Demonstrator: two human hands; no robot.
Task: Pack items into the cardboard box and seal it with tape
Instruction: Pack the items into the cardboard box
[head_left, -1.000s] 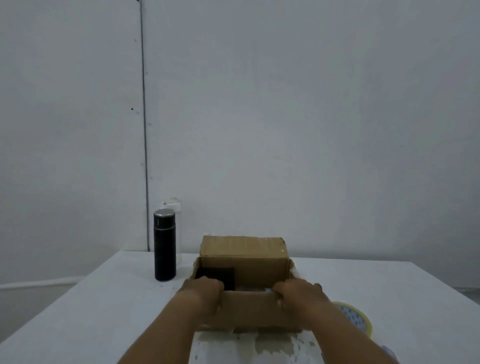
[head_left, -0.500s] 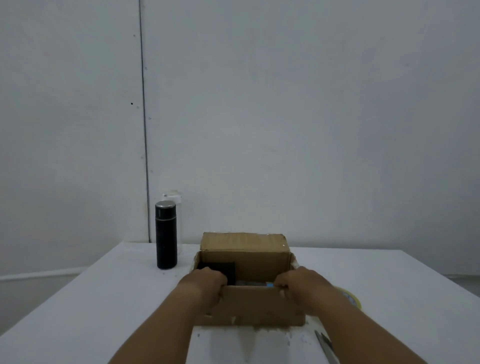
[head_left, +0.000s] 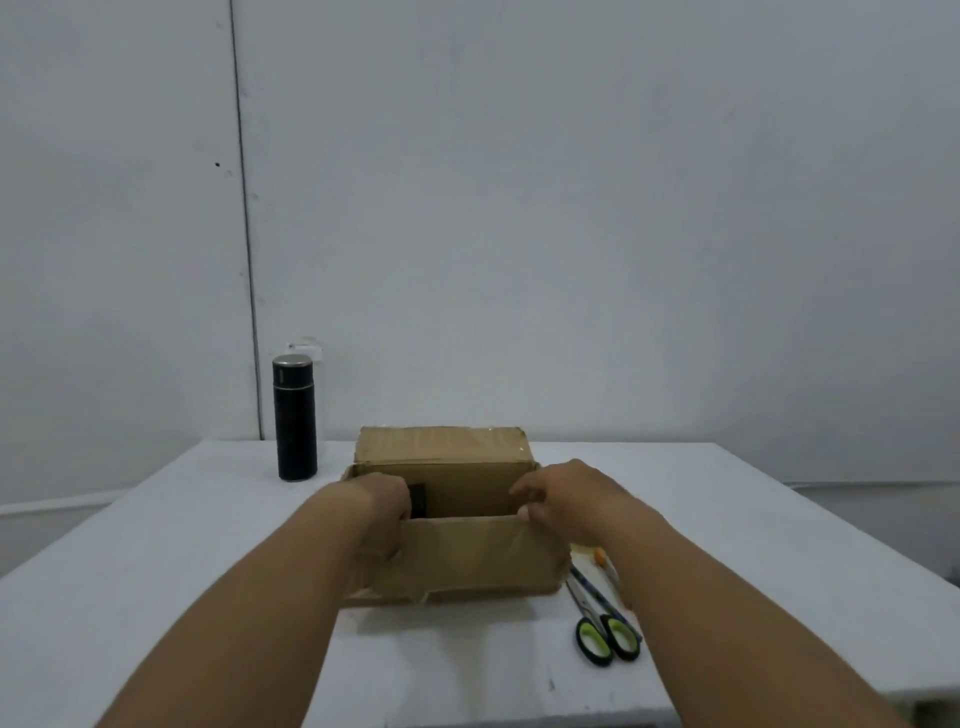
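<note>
While a black flask (head_left: 294, 418) stands upright at the far left of the white tabletop (head_left: 156, 571), the person's left hand (head_left: 382, 512) keeps its fingers curled over the near-left corner of the cardboard box (head_left: 467, 558). The box sits open at mid-tabletop, its far flap upright and a dark item (head_left: 418, 500) just visible inside. Half a second ago both hands clamped the near wall. Now the right hand (head_left: 563, 499) has lifted toward the right rim, fingers loosely curled, and whether it grips anything cannot be told. Scissors (head_left: 605, 626) lie just right of the box. Packing looks nearly done, and folding the flaps likely comes next.
</note>
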